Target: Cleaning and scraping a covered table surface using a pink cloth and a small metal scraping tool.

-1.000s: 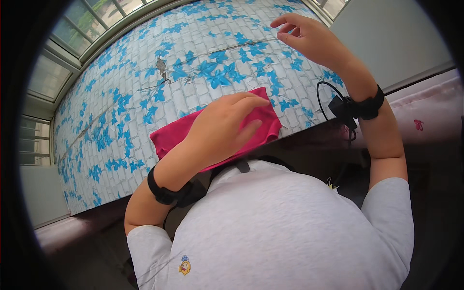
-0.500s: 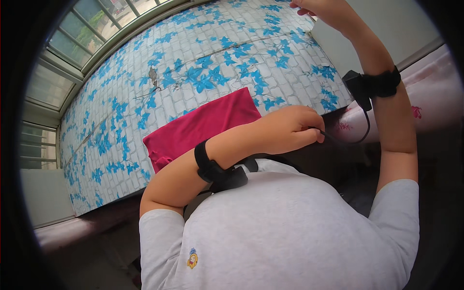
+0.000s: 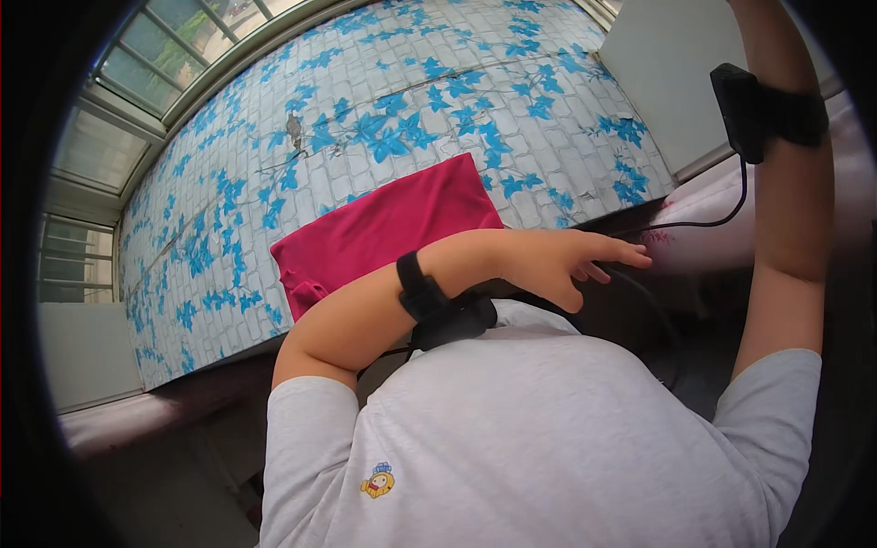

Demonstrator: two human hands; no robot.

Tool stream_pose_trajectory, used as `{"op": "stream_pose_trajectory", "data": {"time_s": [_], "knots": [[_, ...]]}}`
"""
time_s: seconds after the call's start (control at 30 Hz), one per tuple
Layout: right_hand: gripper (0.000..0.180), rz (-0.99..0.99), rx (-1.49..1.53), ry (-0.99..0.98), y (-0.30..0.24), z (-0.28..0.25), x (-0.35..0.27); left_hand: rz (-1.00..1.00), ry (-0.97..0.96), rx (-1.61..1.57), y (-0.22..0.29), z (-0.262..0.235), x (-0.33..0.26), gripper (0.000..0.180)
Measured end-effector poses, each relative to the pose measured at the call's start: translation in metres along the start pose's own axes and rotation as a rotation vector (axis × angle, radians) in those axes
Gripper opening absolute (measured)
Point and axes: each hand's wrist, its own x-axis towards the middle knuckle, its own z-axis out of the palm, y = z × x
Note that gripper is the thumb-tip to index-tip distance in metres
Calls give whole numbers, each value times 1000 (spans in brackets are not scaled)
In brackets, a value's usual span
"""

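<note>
A folded red cloth [image 3: 388, 228] lies flat on a table covered in a white brick pattern with blue leaves [image 3: 384, 110]. My left hand [image 3: 562, 260] reaches to the right across my chest, off the cloth and over the table's near edge. Its fingers are apart and hold nothing, and a thin black cable [image 3: 694, 222] runs just beyond the fingertips. A black band sits on my left wrist [image 3: 443, 306]. My right forearm [image 3: 790, 201] is lifted straight up with a black device strapped at the wrist [image 3: 749, 110]. The right hand itself is cut off by the upper edge.
Window frames [image 3: 110, 100] curve round the far left side of the table. A plain white panel [image 3: 667, 73] stands at the table's right end. A dark red ledge [image 3: 155, 416] runs along the near edge. My grey shirt fills the lower part.
My left hand left the red cloth and swept right across my chest, opening its fingers. My right arm rose until the hand passed out of view.
</note>
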Motion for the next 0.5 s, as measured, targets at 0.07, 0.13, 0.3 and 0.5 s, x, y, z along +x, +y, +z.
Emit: {"op": "stream_pose_trajectory", "data": {"time_s": [0.07, 0.13, 0.3, 0.5], "knots": [[33, 107, 142, 20, 22, -3, -11, -53, 216, 238, 18, 1, -48, 97], [32, 241, 302, -5, 33, -11, -27, -41, 376, 395, 19, 9, -86, 97], [21, 738, 118, -880, 32, -43, -97, -217, 625, -100, 0, 37, -199, 73], [36, 761, 78, -1512, -26, -20, -172, -830, 927, -564, -36, 147, -293, 23]]}}
